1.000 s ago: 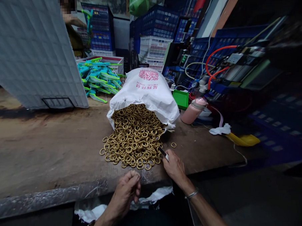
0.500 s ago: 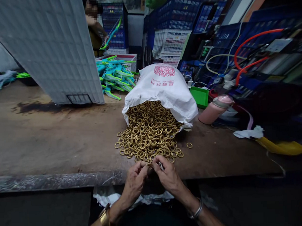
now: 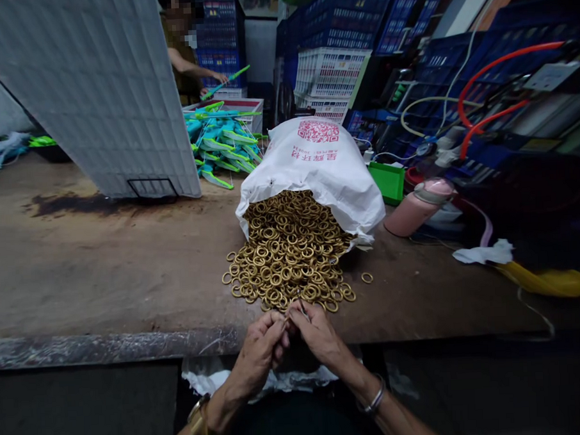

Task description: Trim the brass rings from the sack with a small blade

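Observation:
My left hand (image 3: 263, 347) is closed in a pinch at the table's front edge, on what looks like a gold-coloured ring (image 3: 287, 318), mostly hidden by the fingers. Close against it, my right hand (image 3: 319, 335) is also closed, with a thin dark metal tool (image 3: 302, 304) poking up between thumb and fingers; its kind is not clear. Just beyond both hands lies a heap of gold-coloured rings (image 3: 287, 262). They spill from the mouth of a white sack (image 3: 311, 159) with red print, lying on its side.
A grey ribbed panel (image 3: 97, 97) stands on the wooden table (image 3: 104, 270) at left. Behind it are blue-green toy bows (image 3: 224, 140) and a co-worker (image 3: 182, 55) holding one. At right stand a green tray (image 3: 387, 182) and a pink bottle (image 3: 419, 205). Crates (image 3: 332, 74) are stacked behind.
My hands have drawn closer together, and the tool in my right hand now points upward. The co-worker's arm has come down with the toy bow. The view has shifted slightly.

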Demonstrator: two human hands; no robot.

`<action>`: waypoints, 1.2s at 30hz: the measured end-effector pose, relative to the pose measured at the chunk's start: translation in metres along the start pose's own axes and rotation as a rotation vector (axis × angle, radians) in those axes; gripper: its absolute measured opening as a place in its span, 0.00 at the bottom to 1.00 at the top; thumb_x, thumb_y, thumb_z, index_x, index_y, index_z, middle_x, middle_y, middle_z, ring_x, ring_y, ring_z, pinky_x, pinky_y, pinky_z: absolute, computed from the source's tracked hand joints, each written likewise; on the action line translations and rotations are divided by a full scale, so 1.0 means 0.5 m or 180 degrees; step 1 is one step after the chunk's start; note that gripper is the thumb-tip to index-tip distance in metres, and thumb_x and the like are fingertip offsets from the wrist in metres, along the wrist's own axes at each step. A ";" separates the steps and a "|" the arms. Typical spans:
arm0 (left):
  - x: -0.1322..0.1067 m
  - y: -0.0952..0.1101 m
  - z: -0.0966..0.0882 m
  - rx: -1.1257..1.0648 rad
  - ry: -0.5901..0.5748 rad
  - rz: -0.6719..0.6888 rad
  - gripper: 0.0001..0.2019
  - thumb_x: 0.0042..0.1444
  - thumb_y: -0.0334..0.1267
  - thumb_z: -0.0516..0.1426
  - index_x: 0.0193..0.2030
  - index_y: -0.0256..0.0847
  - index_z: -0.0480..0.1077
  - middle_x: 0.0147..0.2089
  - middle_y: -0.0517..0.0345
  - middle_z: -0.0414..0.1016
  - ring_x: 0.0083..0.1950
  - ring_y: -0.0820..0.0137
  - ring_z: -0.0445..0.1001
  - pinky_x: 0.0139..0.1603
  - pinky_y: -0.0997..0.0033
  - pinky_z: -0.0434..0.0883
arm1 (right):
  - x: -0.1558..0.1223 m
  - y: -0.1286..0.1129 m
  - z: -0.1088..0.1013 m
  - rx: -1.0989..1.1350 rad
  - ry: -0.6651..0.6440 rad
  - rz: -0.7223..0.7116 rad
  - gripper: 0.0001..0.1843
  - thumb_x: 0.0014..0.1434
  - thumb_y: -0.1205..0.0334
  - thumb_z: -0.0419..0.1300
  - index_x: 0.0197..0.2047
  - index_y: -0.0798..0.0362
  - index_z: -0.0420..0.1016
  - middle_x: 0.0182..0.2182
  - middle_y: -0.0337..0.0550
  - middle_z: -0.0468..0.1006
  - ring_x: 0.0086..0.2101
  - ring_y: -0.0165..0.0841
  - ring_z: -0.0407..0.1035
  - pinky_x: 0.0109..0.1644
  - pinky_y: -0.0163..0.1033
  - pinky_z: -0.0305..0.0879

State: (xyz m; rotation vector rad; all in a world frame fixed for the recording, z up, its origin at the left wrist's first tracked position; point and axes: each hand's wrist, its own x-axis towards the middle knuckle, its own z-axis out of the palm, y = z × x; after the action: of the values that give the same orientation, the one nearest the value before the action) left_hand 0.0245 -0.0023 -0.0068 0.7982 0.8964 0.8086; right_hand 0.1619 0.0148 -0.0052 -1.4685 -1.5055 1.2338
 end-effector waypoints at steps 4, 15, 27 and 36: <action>-0.003 0.005 0.002 -0.0012 0.0147 0.0023 0.15 0.49 0.50 0.54 0.29 0.40 0.59 0.21 0.68 0.60 0.16 0.83 0.50 0.15 0.82 0.48 | -0.008 0.004 -0.009 -0.0851 0.0189 -0.0149 0.11 0.55 0.60 0.46 0.29 0.53 0.66 0.21 0.37 0.68 0.24 0.28 0.61 0.29 0.32 0.55; 0.001 0.006 0.003 0.0415 0.0260 0.0494 0.16 0.51 0.51 0.52 0.27 0.39 0.59 0.21 0.67 0.56 0.19 0.81 0.51 0.19 0.81 0.51 | -0.025 -0.007 -0.007 -0.2452 -0.0467 -0.0421 0.17 0.42 0.74 0.47 0.37 0.53 0.64 0.27 0.41 0.73 0.28 0.31 0.65 0.31 0.32 0.49; -0.024 0.013 0.017 -0.0297 -0.0035 -0.0397 0.17 0.48 0.52 0.54 0.28 0.38 0.64 0.17 0.66 0.61 0.14 0.83 0.51 0.13 0.83 0.48 | -0.012 0.038 -0.148 -0.2690 0.1215 0.0523 0.13 0.53 0.70 0.46 0.40 0.53 0.66 0.29 0.44 0.75 0.29 0.32 0.68 0.29 0.33 0.50; -0.009 0.015 0.013 -0.1028 -0.0122 -0.0463 0.10 0.49 0.39 0.56 0.38 0.40 0.65 0.29 0.58 0.69 0.24 0.75 0.65 0.15 0.81 0.58 | -0.014 0.083 -0.203 -0.2676 0.1312 0.0892 0.09 0.55 0.60 0.49 0.39 0.51 0.65 0.31 0.42 0.74 0.31 0.33 0.68 0.29 0.33 0.50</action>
State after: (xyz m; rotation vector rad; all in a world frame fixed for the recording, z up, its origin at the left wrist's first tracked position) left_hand 0.0265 -0.0042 0.0038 0.4590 0.7560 0.7822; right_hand 0.2715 0.0204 -0.0114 -2.3591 -1.6284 0.3488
